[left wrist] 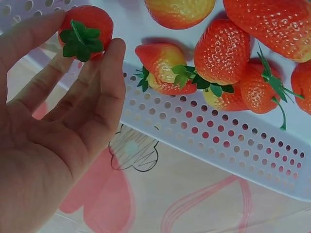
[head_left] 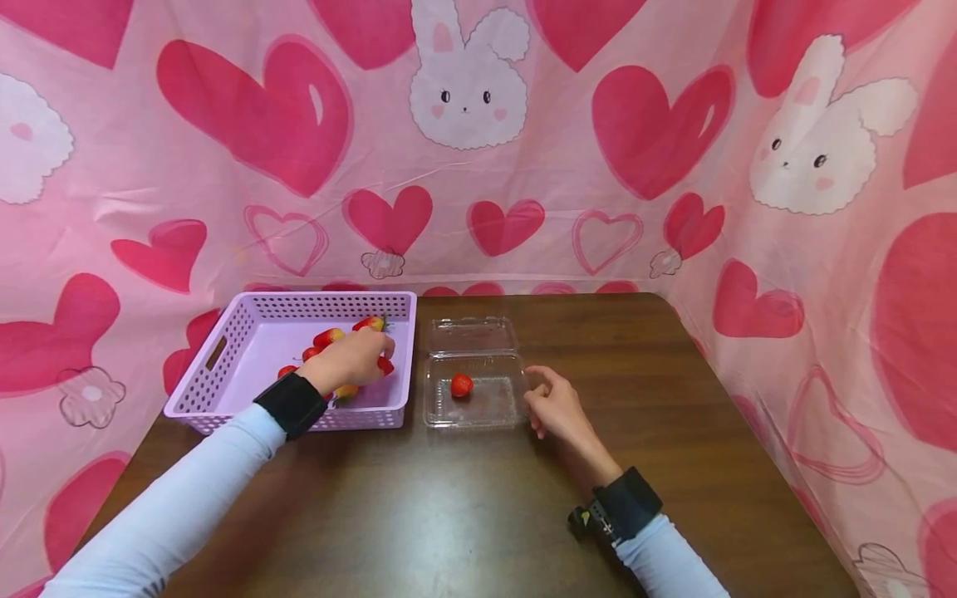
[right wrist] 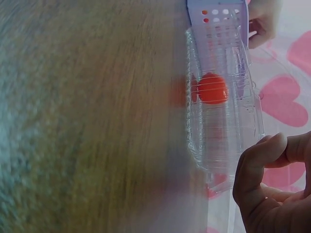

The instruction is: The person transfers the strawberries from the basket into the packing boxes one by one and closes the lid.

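My left hand (head_left: 347, 361) is over the right part of a lilac basket (head_left: 272, 342). Its fingertips pinch a red strawberry (left wrist: 99, 24) with a green leafy cap, raised above the others. Several more strawberries (left wrist: 222, 53), some partly yellow, lie in the basket, partly hidden by the hand in the head view. To the right stands an opened clear plastic clamshell box (head_left: 497, 394), its lid (head_left: 471, 334) folded back. One red strawberry (head_left: 461, 385) sits inside. My right hand (head_left: 555, 407), thumb and forefinger curled together, grips the box's right rim.
Everything stands on a dark brown wooden table (head_left: 478, 507). Behind it and at both sides hangs a pink cloth (head_left: 538, 183) printed with hearts and rabbits. The basket's perforated wall (left wrist: 214, 124) rises close to the strawberries.
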`<act>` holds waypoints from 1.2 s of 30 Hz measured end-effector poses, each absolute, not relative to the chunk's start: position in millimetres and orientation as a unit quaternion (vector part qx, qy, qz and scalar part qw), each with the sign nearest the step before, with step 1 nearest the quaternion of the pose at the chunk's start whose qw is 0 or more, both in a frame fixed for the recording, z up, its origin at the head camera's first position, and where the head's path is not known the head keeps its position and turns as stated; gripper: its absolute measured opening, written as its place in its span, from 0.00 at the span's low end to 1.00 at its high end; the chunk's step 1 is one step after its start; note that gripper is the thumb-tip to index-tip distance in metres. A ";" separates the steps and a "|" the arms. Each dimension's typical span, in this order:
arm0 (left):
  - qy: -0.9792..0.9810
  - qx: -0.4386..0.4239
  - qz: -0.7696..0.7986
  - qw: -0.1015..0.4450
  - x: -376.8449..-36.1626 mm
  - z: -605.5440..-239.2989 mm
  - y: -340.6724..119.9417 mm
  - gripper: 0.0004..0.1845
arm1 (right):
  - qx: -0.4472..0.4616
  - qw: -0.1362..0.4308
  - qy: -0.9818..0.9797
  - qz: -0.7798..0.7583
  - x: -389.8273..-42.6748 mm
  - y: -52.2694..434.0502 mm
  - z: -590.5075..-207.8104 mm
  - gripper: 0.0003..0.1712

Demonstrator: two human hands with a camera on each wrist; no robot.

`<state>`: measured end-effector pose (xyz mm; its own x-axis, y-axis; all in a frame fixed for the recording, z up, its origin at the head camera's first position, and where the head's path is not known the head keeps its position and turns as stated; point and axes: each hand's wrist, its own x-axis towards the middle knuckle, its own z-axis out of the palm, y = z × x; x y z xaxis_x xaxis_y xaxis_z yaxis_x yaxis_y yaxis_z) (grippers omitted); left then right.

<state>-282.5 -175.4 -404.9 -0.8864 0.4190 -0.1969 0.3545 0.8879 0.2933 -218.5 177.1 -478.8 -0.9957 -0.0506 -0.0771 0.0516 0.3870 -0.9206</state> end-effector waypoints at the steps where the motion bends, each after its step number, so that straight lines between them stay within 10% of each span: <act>1: 0.963 0.200 0.127 0.127 -282.1 -405.2 -175.5 0.20 | 0.000 0.045 0.832 -0.553 -218.3 176.9 -478.9 0.29; 36: 0.957 0.248 0.148 0.017 -278.7 -386.1 -167.4 0.15 | 0.001 0.047 0.837 -0.546 -218.3 175.8 -478.7 0.28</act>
<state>-278.7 -167.4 -386.1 -0.8764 0.4799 0.0398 0.4696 0.8335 0.2911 -218.3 175.8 -478.7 -0.9955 -0.0494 -0.0807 0.0539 0.4044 -0.9130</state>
